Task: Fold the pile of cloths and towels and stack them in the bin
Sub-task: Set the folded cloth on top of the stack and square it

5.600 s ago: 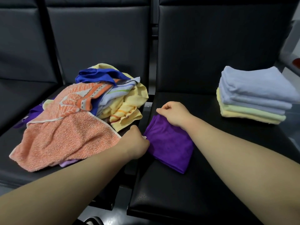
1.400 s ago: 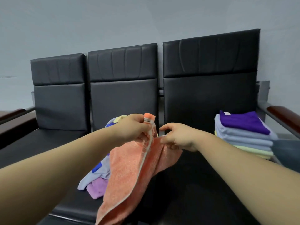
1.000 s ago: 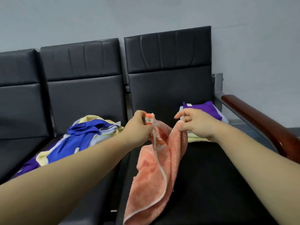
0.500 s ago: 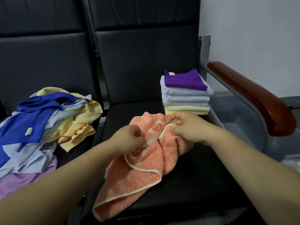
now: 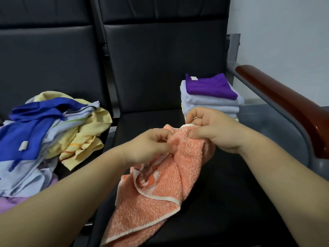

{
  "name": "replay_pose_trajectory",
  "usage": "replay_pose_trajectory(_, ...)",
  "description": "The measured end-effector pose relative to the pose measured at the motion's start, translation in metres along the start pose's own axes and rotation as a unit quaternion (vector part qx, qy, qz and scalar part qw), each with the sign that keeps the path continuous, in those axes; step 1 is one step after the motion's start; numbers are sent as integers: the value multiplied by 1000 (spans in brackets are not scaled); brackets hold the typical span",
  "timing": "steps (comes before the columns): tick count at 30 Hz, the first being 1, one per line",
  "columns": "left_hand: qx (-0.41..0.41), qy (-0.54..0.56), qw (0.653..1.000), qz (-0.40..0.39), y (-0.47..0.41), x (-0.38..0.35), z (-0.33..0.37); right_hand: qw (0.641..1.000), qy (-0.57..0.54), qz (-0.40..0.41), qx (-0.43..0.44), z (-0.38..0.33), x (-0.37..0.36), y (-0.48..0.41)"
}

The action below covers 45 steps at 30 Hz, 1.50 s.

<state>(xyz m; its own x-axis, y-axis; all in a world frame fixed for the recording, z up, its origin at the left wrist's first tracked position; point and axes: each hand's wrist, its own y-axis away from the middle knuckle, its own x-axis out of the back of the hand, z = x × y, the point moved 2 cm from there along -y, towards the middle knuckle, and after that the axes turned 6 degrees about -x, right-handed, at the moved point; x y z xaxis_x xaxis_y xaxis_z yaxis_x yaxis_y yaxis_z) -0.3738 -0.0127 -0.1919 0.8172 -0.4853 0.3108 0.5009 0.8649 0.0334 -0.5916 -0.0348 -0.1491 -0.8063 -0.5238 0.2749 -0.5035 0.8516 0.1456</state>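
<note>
orange towel (image 5: 156,198) with white trim, purple cloth (image 5: 210,85) topping pale blue stack (image 5: 210,105), black seats (image 5: 160,56)

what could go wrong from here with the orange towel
1. The orange towel is bunched between the left hand and right hand, which both pinch its upper edge; a fold from here may come out uneven.
2. Its lower corner reaches the front of the seat and could slide off.
3. The right hand is close in front of the folded stack; a wide sweep might topple it.
</note>
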Motion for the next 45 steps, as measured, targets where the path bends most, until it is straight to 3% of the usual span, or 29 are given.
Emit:
replay_pose_trajectory(3, -41, 18, 995, 84, -1, 11, 11, 1000, 10, -2, -18, -3, 6, 0)
replay_pose_trajectory(5, -63, 5, 991, 119, 0, 16, 20, 996, 82, -3, -42, -3, 9, 0)
replay_pose_trajectory(10, -63, -188, 967, 157, 7, 30, 52, 955, 283, 43, -81, -10, 2, -1)
replay_pose_trajectory(12, -46, -269, 951, 142, 9, 40, 75, 948, 304, 60, -81, -26, 3, -1)
replay_pose_trajectory(15, 25, -420, 905, 57, 17, 56, 115, 946, 311, 66, -65, -68, 10, 1)
replay_pose_trajectory(18, 73, -486, 870, 26, 28, 73, 151, 942, 323, 91, -24, -126, 21, 6)
replay_pose_trajectory(25, 0, -506, 844, 176, 51, 105, 229, 942, 328, 75, 21, -209, 21, 39)
replay_pose_trajectory(31, -81, -402, 871, 270, 66, 109, 262, 960, 268, 78, 13, -208, 15, 40)
replay_pose_trajectory(36, -105, -357, 883, 287, 71, 107, 268, 957, 264, 114, 20, -216, 21, 38)
replay_pose_trajectory(40, -40, -403, 886, 226, 77, 108, 263, 940, 292, 173, 43, -233, 29, 40)
replay_pose_trajectory(42, -31, -427, 877, 220, 79, 109, 259, 942, 294, 155, 37, -236, 28, 41)
replay_pose_trajectory(45, -47, -434, 860, 264, 79, 113, 254, 943, 319, 88, -41, -231, 24, 45)
